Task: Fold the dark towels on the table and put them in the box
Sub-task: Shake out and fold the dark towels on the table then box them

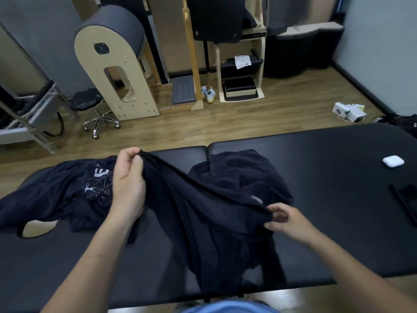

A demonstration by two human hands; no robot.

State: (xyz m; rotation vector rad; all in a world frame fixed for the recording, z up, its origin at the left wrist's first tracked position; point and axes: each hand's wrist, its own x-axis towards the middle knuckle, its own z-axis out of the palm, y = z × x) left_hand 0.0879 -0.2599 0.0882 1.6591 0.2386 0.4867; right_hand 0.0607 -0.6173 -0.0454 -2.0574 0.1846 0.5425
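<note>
A dark navy towel point(203, 222) hangs above the black padded table point(327, 177), stretched along its top edge between my hands. My left hand point(128, 177) pinches the raised far-left corner. My right hand point(286, 220) grips the edge lower down, near a small grey label. The towel's bottom drapes over the table's near edge. Another dark towel point(239, 170) lies crumpled behind it. A third navy towel with white print point(67, 195) is spread at the left. No box is in view.
A white earbud case point(393, 161) and a black phone point(408, 199) lie at the table's right. A face hole point(38, 229) opens at the table's left. Beyond are wooden floor, a rolling stool point(90, 109) and wooden exercise equipment point(117, 64).
</note>
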